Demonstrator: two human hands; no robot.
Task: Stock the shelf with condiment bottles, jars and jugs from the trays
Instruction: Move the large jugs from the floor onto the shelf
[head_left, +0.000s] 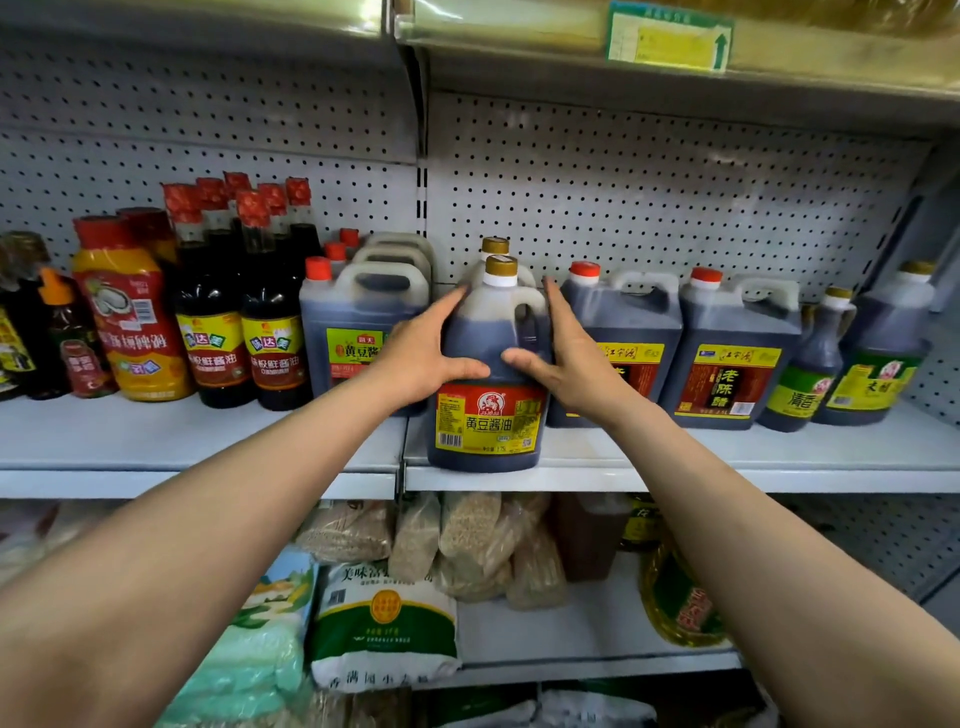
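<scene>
Head view: left hand (421, 358) and right hand (566, 358) clasp opposite sides of a gold-capped soy sauce jug (488, 374), thumbs across its front. It stands upright at the front edge of the shelf (208, 447), between red-capped jugs (353, 322) and vinegar jugs (732, 353).

Rice bag (385, 623) and grain packets (483, 545) on the lower shelf (587, 623).

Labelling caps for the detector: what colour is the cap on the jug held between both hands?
Gold, over a white collar, on the dark soy-sauce plastic jug; head view.
</scene>
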